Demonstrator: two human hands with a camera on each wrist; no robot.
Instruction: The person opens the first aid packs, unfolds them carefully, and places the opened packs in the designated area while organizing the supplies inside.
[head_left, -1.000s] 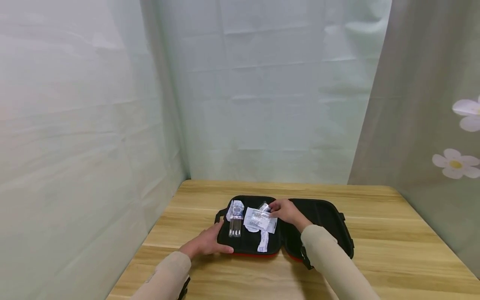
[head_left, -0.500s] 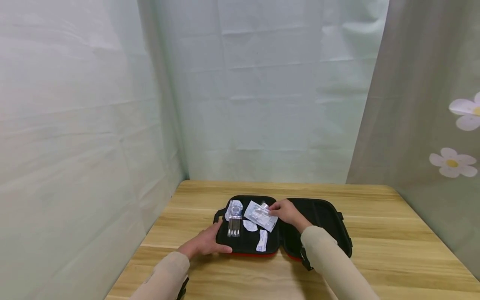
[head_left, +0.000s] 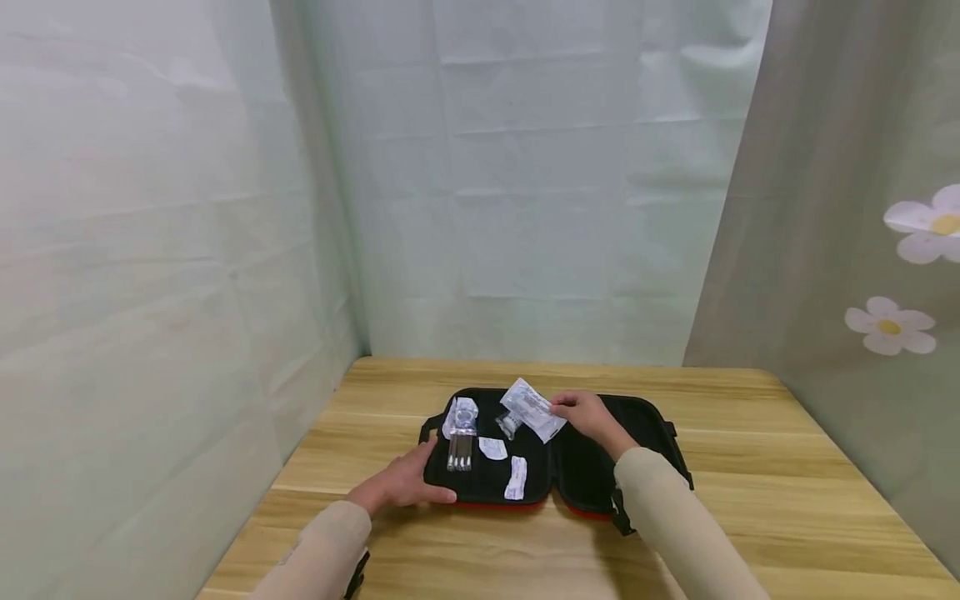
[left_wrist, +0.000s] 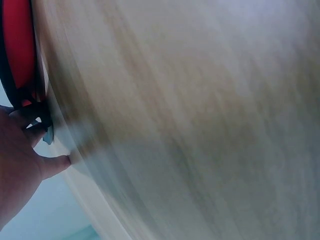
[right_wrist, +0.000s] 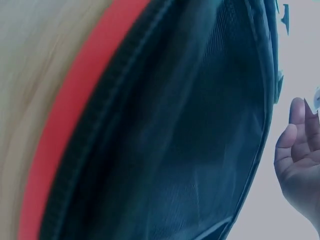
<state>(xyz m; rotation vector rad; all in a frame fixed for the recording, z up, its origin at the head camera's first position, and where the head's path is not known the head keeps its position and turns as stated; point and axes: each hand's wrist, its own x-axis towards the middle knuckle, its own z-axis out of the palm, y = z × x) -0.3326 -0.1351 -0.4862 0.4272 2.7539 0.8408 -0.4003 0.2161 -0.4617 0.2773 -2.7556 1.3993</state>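
Observation:
My right hand (head_left: 588,414) pinches one end of a flat white printed packet (head_left: 528,407) between thumb and fingers, raised over the back of an open black-lined case (head_left: 487,483) with a red outside. Under it in the case lies a small clear wrapped item (head_left: 508,423). My left hand (head_left: 405,482) rests at the case's left front corner, thumb stretched along the front edge. In the left wrist view, fingers of the left hand (left_wrist: 20,165) are by the case's black strap. The right wrist view shows the right hand (right_wrist: 302,155) at its edge, beyond the dark case half.
In the case's left half lie a clear pack of several dark sticks (head_left: 461,450), a small white packet (head_left: 492,448) and a narrow white strip packet (head_left: 516,477). The case's right half (head_left: 592,479) lies folded open. A wooden table (head_left: 787,483) is below; pale curtains (head_left: 525,208) surround it.
My right hand has lifted the white packet up and away from the other items, uncovering the small clear item and the white packet below. The left hand has stayed at the case corner.

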